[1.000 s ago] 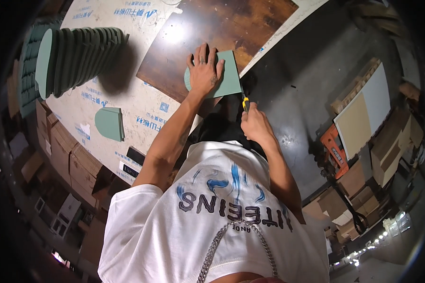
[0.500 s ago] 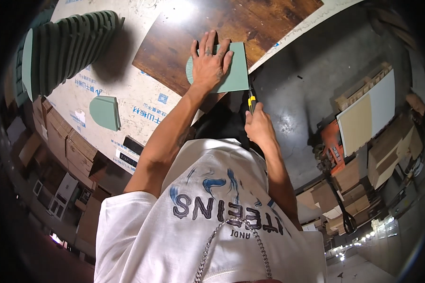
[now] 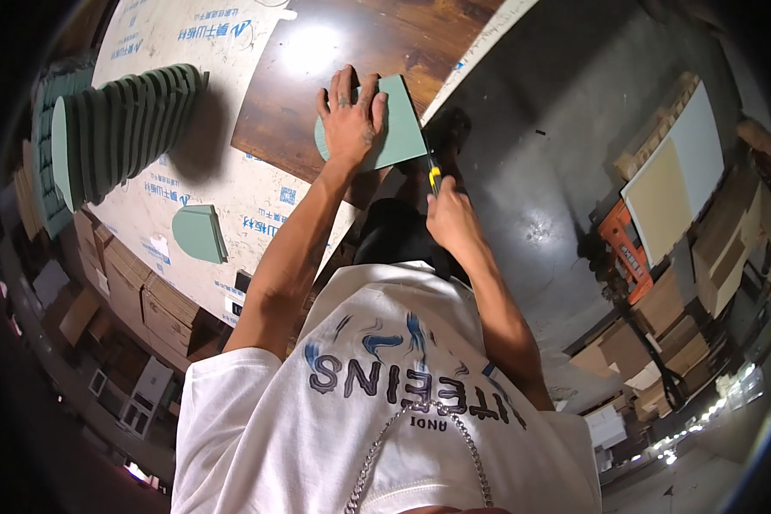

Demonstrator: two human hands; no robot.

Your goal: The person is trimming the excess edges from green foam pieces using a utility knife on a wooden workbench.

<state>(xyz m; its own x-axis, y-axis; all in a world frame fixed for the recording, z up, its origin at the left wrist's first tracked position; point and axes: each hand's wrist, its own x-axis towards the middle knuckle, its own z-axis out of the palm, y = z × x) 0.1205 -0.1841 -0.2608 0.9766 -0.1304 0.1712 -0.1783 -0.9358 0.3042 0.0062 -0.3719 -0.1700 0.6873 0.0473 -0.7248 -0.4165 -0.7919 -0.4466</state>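
Note:
A flat green sheet piece [image 3: 401, 128], rounded at its left end and straight along its right edge, lies on a dark wood-grain board at the table's near right edge. Spread over it, fingers apart, my left hand [image 3: 349, 124] presses it flat. My right hand [image 3: 454, 218] is closed round a utility knife [image 3: 434, 178] with a yellow and black handle. The knife points away from me, its front end close to the piece's near right corner. Whether the blade touches the piece is too small to tell.
A long row of similar green rounded pieces [image 3: 120, 128] stands on edge at the far left. A small stack of green pieces [image 3: 199, 233] lies nearer on the white printed tabletop [image 3: 257, 193]. Right of the table, an orange pallet jack [image 3: 625, 248] stands by large leaning panels [image 3: 677, 180].
The whole view has turned and shifted a little, so table, piece and hands appear further left. My left hand stays on the green piece, and the knife stays by its right corner.

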